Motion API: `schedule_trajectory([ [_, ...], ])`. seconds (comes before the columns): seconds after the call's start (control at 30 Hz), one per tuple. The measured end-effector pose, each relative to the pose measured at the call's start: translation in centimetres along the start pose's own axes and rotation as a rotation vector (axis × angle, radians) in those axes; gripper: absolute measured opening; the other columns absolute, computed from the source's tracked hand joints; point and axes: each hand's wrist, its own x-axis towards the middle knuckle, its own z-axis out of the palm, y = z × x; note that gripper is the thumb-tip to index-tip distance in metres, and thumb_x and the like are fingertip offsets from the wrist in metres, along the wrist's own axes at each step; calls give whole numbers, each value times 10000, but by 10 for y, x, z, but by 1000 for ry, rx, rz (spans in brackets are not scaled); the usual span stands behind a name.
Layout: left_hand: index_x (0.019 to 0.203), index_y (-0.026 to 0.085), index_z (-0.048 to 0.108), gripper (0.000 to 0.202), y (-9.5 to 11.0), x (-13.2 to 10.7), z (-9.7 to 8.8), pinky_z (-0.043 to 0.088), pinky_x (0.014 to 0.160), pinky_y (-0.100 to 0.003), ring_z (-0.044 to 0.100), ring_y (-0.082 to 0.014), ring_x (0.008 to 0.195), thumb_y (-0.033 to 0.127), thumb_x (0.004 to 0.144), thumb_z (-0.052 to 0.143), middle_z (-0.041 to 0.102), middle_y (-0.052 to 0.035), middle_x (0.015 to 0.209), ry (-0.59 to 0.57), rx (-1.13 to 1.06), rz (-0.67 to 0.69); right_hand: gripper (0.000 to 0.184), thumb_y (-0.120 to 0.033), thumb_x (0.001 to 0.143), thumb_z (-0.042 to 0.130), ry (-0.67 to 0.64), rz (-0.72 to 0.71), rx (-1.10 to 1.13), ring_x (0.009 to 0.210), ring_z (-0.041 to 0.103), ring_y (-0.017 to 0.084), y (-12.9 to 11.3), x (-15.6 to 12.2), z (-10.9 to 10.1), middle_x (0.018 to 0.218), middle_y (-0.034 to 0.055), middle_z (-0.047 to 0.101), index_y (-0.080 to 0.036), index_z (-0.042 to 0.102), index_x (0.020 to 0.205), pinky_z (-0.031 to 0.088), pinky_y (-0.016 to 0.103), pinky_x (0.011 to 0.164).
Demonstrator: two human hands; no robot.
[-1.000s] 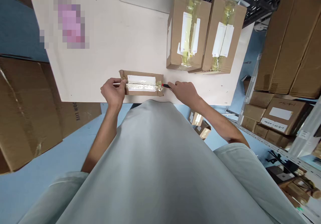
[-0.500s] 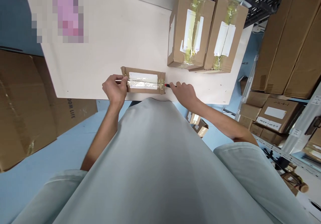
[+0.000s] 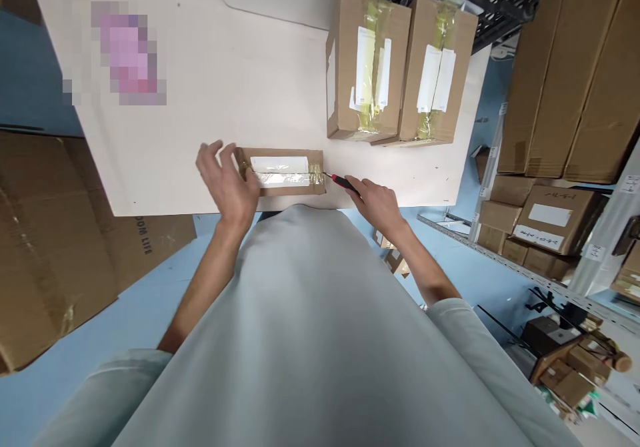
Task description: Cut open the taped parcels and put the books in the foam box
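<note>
Small taped carton [image 3: 281, 171] lies flat near the front edge of the tabletop [image 3: 240, 80], its white label and clear tape seam facing up. At its right end the right hand [image 3: 377, 200] is closed around a red-handled cutter [image 3: 344, 182], whose thin tip points at the taped end of the carton and sits just beside it; whether it touches the tape cannot be told. The left hand [image 3: 227, 181] is spread, fingers loose and holding nothing, its palm against the carton's left end.

The risk, as I judge it, lies in that loose left hand. With only a palm against one end, a push from the cutter could slide the carton along the smooth tabletop towards those fingers, and a tip that skids off glossy tape would travel the same way. The carton also sits close to the front edge, so a nudge could tip it off.

Compared with half a second ago, the left hand has let go: then its fingers pinched the carton's left end, now they are opened and lifted. The right hand has drawn back a little, showing more of the cutter's shaft. Two larger taped cartons [image 3: 400, 67] stand well apart at the back.
</note>
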Motion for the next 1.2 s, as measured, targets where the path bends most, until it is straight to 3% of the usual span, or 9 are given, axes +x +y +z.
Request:
schedule_trajectory([
  [0.07, 1517, 248, 632, 471, 16, 4, 15, 336, 1407, -675, 377, -401, 1725, 441, 1087, 646, 580, -161, 1695, -105, -17, 208, 532, -370, 1244, 338, 5, 12, 128, 1100, 790, 316, -2, 0, 12, 1362, 146, 808, -257, 488, 1741, 535, 346, 837],
  [0.17, 1540, 265, 632, 452, 38, 15, 42, 281, 1432, -697, 383, -387, 1731, 456, 1132, 597, 601, -133, 1695, -345, -53, 430, 599, -308, 1201, 371, 40, 20, 309, 1216, 775, 349, -7, 1, 32, 1495, 167, 774, -192, 408, 1787, 599, 405, 940],
  [0.27, 1579, 277, 620, 461, 46, 24, 65, 256, 1434, -717, 451, -383, 1697, 414, 1142, 570, 615, -140, 1696, -473, -46, 540, 642, -286, 1170, 383, 99, 33, 447, 1256, 772, 360, -16, 2, 48, 1520, 165, 767, -177, 378, 1803, 626, 458, 1002],
  [0.37, 1592, 284, 621, 456, 41, 29, 76, 283, 1426, -701, 538, -355, 1634, 345, 1153, 511, 633, -142, 1684, -494, -27, 586, 621, -288, 1179, 375, 129, 75, 512, 1237, 784, 341, -29, 3, 56, 1444, 147, 806, -197, 408, 1792, 627, 448, 1023],
  [0.7, 1682, 281, 582, 566, 39, 26, 74, 263, 1419, -705, 474, -381, 1688, 288, 1120, 517, 568, -178, 1757, -548, -21, 563, 629, -264, 1239, 266, 15, 203, 249, 1067, 798, 290, -73, 2, 37, 1248, 168, 795, -196, 275, 1864, 610, 362, 923],
  [0.87, 1737, 227, 520, 620, 41, 26, 73, 215, 1435, -709, 399, -383, 1738, 264, 1120, 482, 516, -202, 1796, -588, -16, 555, 639, -216, 1224, 271, 19, 259, 230, 1068, 801, 288, -79, 4, 29, 1272, 175, 793, -192, 283, 1862, 612, 359, 923],
  [1.07, 1729, 202, 534, 602, 45, 30, 65, 224, 1448, -659, 428, -386, 1722, 315, 1139, 501, 528, -212, 1783, -613, -31, 541, 622, -257, 1217, 292, 67, 291, 362, 1164, 799, 311, -75, 5, 27, 1364, 198, 808, -147, 331, 1828, 617, 383, 973],
  [1.13, 1756, 187, 495, 701, 47, 31, 62, 208, 1450, -677, 419, -423, 1720, 409, 1103, 621, 511, -228, 1789, -631, -24, 554, 613, -274, 1214, 317, 119, 307, 422, 1185, 803, 311, -70, 5, 32, 1404, 194, 807, -144, 354, 1812, 623, 391, 983],
  [1.2, 1800, 147, 407, 949, 50, 30, 61, 164, 1450, -719, 356, -483, 1738, 507, 1005, 778, 465, -260, 1809, -652, -5, 583, 603, -288, 1210, 350, 156, 328, 481, 1191, 813, 305, -63, 6, 39, 1399, 178, 820, -156, 385, 1797, 628, 398, 999],
])
